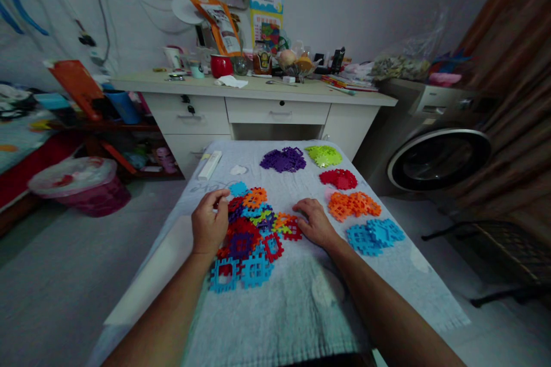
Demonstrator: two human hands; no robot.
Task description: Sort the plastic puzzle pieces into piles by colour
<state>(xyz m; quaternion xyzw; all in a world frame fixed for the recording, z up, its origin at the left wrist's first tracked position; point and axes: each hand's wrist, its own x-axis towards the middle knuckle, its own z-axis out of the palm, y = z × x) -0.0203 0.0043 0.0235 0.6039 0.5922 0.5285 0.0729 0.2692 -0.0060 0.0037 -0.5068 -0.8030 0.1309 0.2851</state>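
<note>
A mixed heap of plastic interlocking tiles (pixel 252 235) in blue, red, orange, purple and green lies in the middle of a towel-covered table (pixel 275 309). My left hand (pixel 209 222) rests at the heap's left edge, fingers curled in a pinch on a tile I cannot name. My right hand (pixel 314 222) lies at the heap's right edge, fingers spread flat and touching a red tile (pixel 293 231). Sorted piles lie beyond: purple (pixel 283 159), green (pixel 323 155), red (pixel 338 178), orange (pixel 353 205) and blue (pixel 373 235).
A white tube (pixel 210 164) and a small white scrap (pixel 238 170) lie at the table's far left. A cluttered white desk (pixel 258 97) stands behind. A washing machine (pixel 434 155) is at the right, a pink bin (pixel 81 183) on the floor at the left.
</note>
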